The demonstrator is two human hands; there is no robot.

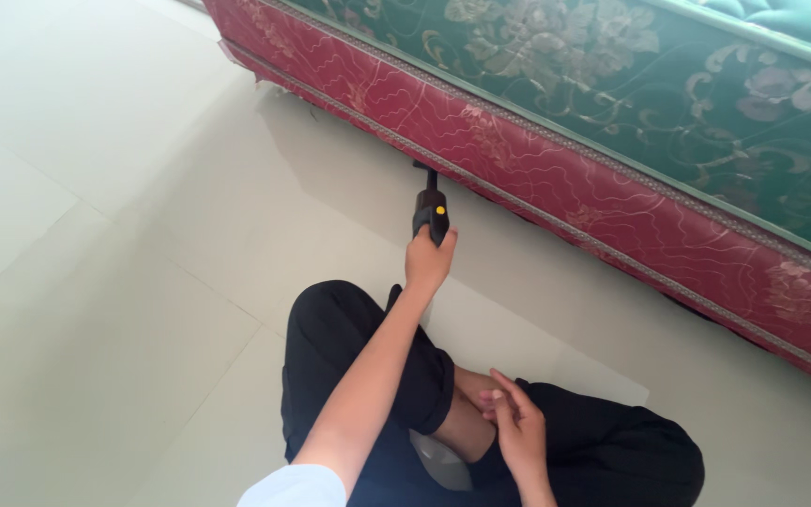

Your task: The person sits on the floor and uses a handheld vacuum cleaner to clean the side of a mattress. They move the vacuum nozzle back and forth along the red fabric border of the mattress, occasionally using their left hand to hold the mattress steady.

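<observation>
Left hand [427, 260] fingers wrapped tight round a black handle [431, 212] with a yellow button, its tip hidden under the red and green mattress [612, 160], right hand [516, 424] loosely open on black trousers [349, 347], pale tiled floor [96, 235] around, far end of handle unseen.

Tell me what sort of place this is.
Probably a bedroom in a home: a thick mattress with green and red floral quilting stands by a pale tiled floor, where a person sits, left hand gripping a black handheld tool.
</observation>
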